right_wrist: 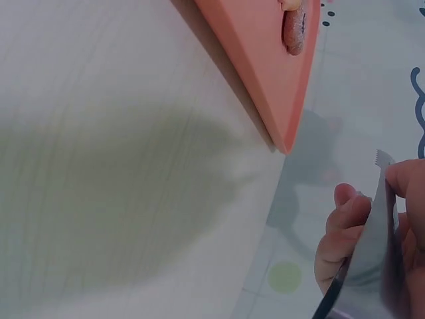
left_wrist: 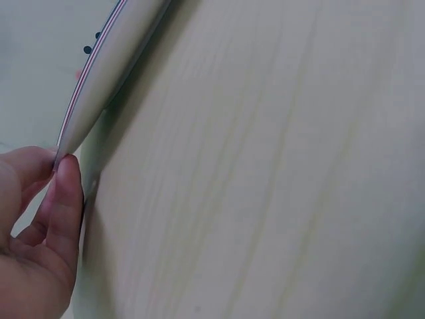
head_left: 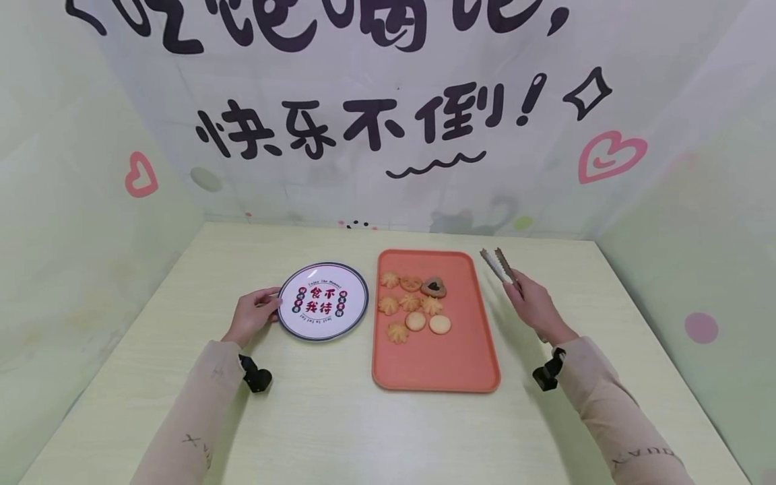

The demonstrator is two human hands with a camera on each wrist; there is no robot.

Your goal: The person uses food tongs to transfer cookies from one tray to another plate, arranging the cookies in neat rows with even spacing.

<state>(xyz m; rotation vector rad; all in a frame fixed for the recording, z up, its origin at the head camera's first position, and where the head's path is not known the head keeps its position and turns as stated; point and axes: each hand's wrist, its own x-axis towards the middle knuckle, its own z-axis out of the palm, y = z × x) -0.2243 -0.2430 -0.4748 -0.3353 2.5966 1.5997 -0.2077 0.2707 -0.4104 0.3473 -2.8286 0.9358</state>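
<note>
My left hand (head_left: 256,314) pinches the left rim of a round white plate (head_left: 323,330) with a dark blue edge and red and dark lettering. In the left wrist view the thumb and fingers meet at the rim of the plate (left_wrist: 113,60), seen from the side. My right hand (head_left: 536,306) holds metal tongs (head_left: 498,264), their two serrated tips apart and pointing to the back, right of the tray. The tongs (right_wrist: 372,252) also show in the right wrist view, gripped between thumb and fingers. Nothing is between their tips.
An orange-pink tray (head_left: 433,367) lies between the hands. Several cookies sit in its upper half, among them a star-shaped cookie (head_left: 397,333), a round cookie (head_left: 440,325) and a dark-centred heart cookie (head_left: 434,287). A printed wall (head_left: 364,195) stands behind the table (head_left: 321,417).
</note>
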